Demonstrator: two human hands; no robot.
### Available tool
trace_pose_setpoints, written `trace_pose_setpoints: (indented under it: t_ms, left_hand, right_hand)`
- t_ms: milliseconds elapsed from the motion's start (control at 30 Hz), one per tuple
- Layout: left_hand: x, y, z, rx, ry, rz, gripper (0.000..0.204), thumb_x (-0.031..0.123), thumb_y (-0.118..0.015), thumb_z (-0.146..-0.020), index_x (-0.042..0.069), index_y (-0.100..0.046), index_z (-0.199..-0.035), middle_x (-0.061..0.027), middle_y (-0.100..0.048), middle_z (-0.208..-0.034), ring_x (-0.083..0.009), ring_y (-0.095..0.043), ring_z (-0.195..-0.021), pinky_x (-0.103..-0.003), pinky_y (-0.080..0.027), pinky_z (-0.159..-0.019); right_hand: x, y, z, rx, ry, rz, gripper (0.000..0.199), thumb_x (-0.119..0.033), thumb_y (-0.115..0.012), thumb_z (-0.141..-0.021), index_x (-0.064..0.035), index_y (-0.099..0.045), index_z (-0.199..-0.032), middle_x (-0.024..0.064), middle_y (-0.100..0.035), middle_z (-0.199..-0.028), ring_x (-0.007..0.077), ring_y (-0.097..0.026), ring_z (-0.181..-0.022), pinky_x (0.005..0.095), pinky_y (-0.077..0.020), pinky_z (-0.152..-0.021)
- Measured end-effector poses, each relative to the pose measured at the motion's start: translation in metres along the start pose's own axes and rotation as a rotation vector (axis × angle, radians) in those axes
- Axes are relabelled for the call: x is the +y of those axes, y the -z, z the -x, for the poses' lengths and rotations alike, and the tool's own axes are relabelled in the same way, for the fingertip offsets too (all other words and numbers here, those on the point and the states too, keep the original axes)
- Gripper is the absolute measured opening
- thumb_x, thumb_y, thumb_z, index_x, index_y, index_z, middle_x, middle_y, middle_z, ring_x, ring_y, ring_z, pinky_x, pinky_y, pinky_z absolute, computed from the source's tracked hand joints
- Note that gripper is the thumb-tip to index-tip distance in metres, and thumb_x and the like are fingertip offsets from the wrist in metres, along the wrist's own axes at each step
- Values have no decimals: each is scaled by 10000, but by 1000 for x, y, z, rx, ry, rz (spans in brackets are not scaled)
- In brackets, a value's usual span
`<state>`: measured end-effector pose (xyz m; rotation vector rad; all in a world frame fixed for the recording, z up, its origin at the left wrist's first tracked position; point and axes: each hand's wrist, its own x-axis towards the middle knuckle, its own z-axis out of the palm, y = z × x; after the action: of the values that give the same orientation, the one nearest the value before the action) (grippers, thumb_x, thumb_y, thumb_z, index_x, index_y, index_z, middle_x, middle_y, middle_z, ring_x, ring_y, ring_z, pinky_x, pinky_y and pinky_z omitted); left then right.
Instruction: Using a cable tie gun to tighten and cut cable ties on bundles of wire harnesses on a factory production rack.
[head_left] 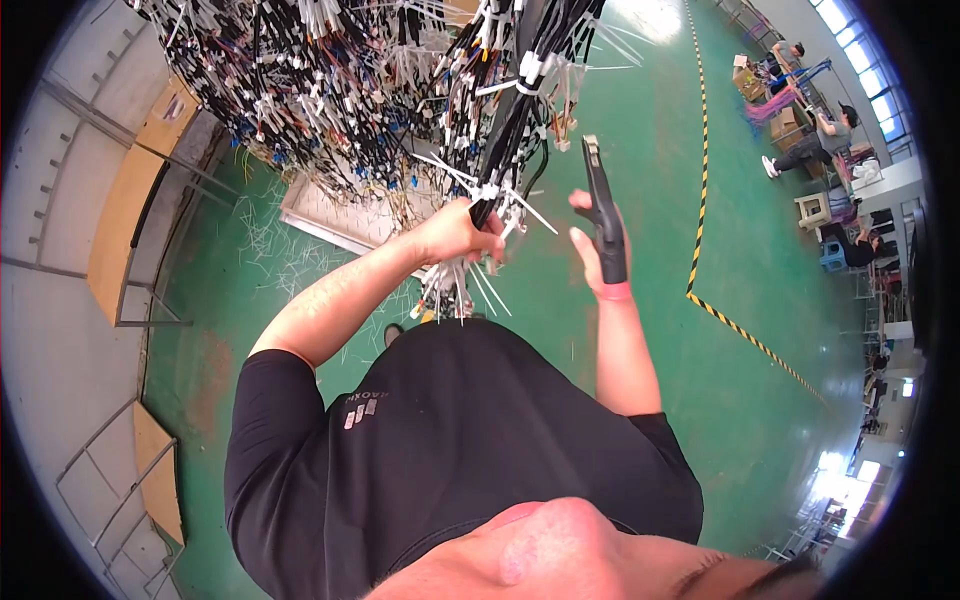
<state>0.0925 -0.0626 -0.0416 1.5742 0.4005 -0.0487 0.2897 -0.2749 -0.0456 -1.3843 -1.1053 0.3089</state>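
Note:
My left hand (pixel 452 234) is closed around a hanging bundle of black cables, a wire harness (pixel 522 98), just in front of my body. White cable ties (pixel 489 192) circle the bundle, and their long uncut tails stick out in several directions. To the right, apart from the harness, my right hand (pixel 588 255) holds a black cable tie gun (pixel 604 208) with its nose pointing away from me. The thumb and a finger show on its left side; the other fingers are mostly hidden behind it. Below my left hand hang the harness's white connectors (pixel 447 298).
A dense mass of hanging harnesses (pixel 300 95) fills the far left, above a white tray (pixel 325 222). Cut tie tails (pixel 270 250) litter the green floor. Wooden panels (pixel 120 230) stand along the left wall. Right of a striped floor line (pixel 703 170), people (pixel 828 135) sit among boxes.

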Motion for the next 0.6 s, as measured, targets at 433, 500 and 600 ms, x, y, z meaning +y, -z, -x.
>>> trace_pose_setpoints:
  t_ms: [433, 500, 600]
  left_hand:
    - [-11, 11, -6, 408, 74, -437, 240, 234, -852, -795, 28, -770, -888, -189, -778, -848, -334, -774, -815, -452, -603, -805]
    - [-9, 12, -3, 441, 36, -497, 258, 253, -815, -812, 16, -773, -907, -214, -772, -860, -371, -771, -840, -469, -603, -816]
    - [2, 12, 4, 473, 135, -577, 329, 294, -916, -769, 42, -772, -924, -178, -790, -889, -326, -784, -867, -442, -614, -836]
  right_hand:
    - [-50, 6, 29, -425, -299, 32, 431, -3, -701, -857, -7, -652, -1285, 96, -724, -1148, 223, -694, -1113, 368, -523, -1018]
    - [-50, 2, 23, -473, -253, 67, 430, -8, -704, -857, -9, -649, -1284, 96, -722, -1148, 227, -696, -1099, 370, -526, -1007]
    - [-52, -3, 15, -539, -182, 148, 444, 7, -706, -845, -14, -644, -1285, 103, -704, -1129, 245, -698, -1065, 370, -534, -974]
